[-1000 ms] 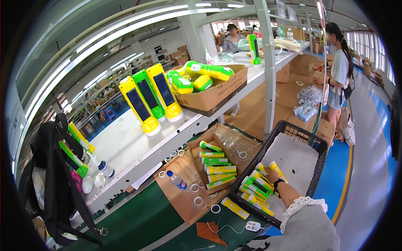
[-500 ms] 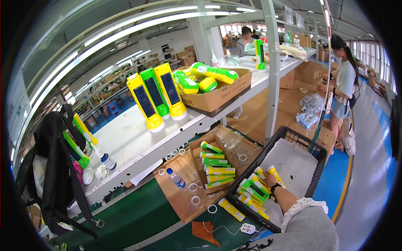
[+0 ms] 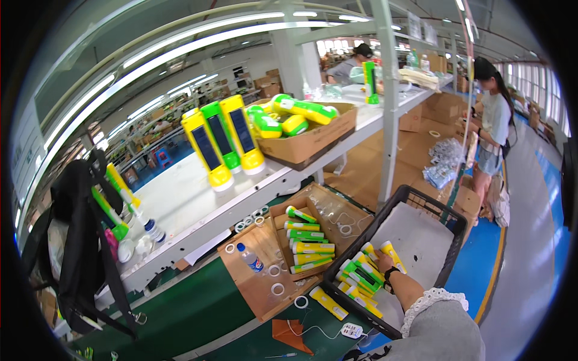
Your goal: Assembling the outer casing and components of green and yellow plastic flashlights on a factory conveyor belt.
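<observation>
resting among torches [image 3: 363, 278]: right hand [image 3: 384, 263], grip unclear.
they're looking light, stiff, slick; mid-length is probably giving best hold.

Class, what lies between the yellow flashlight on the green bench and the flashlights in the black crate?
The crate's side wall lies between the yellow flashlight and the flashlights inside; the head view shows it.

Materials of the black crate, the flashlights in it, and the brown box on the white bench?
Crate: probably moulded plastic, dull black; the slotted walls suggest it.
Flashlights: likely hard plastic, smooth; evenly coloured yellow and green shells. Gloss is hard to judge.
Brown box: looks like cardboard, matte; plain brown, thin flat walls.
</observation>
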A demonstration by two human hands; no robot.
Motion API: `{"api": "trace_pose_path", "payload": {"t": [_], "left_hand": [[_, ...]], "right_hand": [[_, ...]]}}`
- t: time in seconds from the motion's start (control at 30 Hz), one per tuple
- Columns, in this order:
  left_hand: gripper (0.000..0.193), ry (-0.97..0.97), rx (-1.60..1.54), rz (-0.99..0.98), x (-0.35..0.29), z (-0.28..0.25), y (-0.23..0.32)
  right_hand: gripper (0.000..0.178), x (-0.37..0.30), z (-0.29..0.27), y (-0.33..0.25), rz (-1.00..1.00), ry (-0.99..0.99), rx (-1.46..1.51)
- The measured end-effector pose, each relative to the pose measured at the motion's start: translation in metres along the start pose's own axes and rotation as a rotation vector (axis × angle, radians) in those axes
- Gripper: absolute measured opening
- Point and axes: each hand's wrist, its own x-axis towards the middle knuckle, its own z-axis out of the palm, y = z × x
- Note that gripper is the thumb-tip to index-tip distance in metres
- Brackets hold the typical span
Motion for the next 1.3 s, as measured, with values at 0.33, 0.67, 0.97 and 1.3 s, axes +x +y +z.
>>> {"api": "trace_pose_path", "payload": {"t": [0.33, 0.67, 0.97, 1.3], "left_hand": [[0.041, 0.490, 0.478, 0.123, 0.013, 0.047, -0.033], [0.042, 0.661, 0.842, 0.093, 0.007, 0.072, -0.037], [0.042, 0.747, 1.088, 0.431, 0.006, 0.039, -0.002], [0.049, 0.337, 1.634, 0.087, 0.084, 0.153, -0.124]], "right_hand": [[0.043, 0.009, 0.000, 0.007, -0.049, -0.078, -0.022], [0.038, 0.008, -0.002, -0.001, -0.077, -0.093, -0.044], [0.036, 0.010, 0.009, 0.004, -0.030, -0.054, -0.053], [0.061, 0.039, -0.003, 0.007, -0.026, -0.273, 0.086]]}}
